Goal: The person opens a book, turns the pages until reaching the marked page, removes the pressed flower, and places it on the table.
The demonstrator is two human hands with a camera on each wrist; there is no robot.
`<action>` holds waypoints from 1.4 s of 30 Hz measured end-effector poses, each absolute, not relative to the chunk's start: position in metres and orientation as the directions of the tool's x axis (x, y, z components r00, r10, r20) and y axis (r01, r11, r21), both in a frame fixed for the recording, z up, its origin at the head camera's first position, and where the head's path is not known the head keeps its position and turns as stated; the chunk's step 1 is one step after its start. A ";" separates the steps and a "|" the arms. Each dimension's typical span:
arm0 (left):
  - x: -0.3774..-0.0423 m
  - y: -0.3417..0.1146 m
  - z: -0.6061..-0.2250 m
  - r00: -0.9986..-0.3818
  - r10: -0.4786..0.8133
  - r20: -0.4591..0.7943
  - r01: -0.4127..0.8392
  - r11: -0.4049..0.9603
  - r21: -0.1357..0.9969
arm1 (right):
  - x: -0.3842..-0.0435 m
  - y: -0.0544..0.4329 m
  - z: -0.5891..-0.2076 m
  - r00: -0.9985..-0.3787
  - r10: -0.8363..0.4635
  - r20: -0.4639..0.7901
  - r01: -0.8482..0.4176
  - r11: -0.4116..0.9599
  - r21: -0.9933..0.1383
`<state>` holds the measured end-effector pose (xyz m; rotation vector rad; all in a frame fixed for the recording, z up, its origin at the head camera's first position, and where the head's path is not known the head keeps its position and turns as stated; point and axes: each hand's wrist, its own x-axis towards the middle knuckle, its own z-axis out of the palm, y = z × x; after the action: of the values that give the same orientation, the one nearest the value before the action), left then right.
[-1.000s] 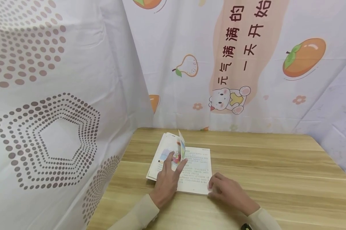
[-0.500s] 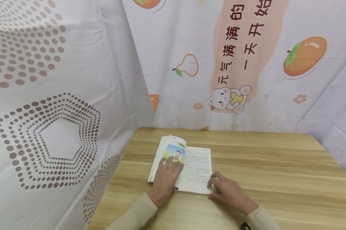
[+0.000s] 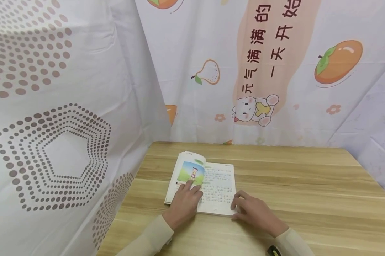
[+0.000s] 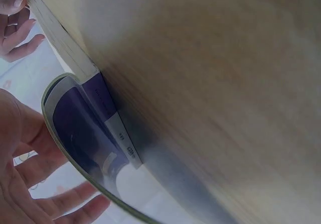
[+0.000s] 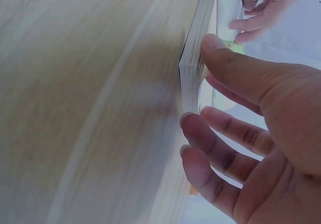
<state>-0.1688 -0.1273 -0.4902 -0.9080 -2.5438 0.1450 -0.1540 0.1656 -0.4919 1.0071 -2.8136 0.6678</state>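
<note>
Page turn: 1 s ago a leaf stood up by the left thumb; now it lies over to the left. Compared with 0.5 s ago, the left hand has slid down toward the person, so more of the picture shows beyond its fingertips. Right hand has hardly moved.

Book is open on the table, under the left fingers and just left of the right fingers.

Left fingers: relaxed, spread, resting on the lower part of the left page. In the left wrist view they sit behind a bowed flap, purple on its near side; the purple spine with a white label lies beyond it.

Right fingers: loosely curved at the book's near right corner, thumb against the near edge. Can't tell if there's any squeeze.

Contents: left page carries the picture, a small figure on blue and green, just past the left fingertips. Right page is lines of print, between the two hands. Printed cloth hangs beyond the table, well past all fingers.
</note>
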 end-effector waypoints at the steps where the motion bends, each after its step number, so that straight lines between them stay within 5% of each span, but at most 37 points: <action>1: -0.169 -0.127 -0.490 -0.690 0.621 0.371 0.582 0.781 -0.224 | -0.154 0.166 -0.492 -0.776 -0.589 0.225 -0.627 0.683 -0.374; 14: -0.162 -0.121 -0.493 -0.739 0.593 0.320 0.558 0.805 -0.202 | -0.155 0.166 -0.492 -0.728 -0.605 0.322 -0.684 0.674 -0.279; 30: -0.161 -0.113 -0.496 -0.738 0.563 0.371 0.508 0.826 -0.244 | -0.153 0.166 -0.488 -0.714 -0.465 0.524 -0.679 0.645 -0.351; 42: -0.163 -0.113 -0.491 -0.722 0.529 0.447 0.417 0.847 -0.330 | -0.151 0.168 -0.493 -0.781 -0.486 0.392 -0.619 0.684 -0.386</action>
<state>-0.1630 -0.1132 -0.4909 -0.6906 -2.4836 0.2784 -0.1513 0.1679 -0.4931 0.8835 -2.6392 0.7434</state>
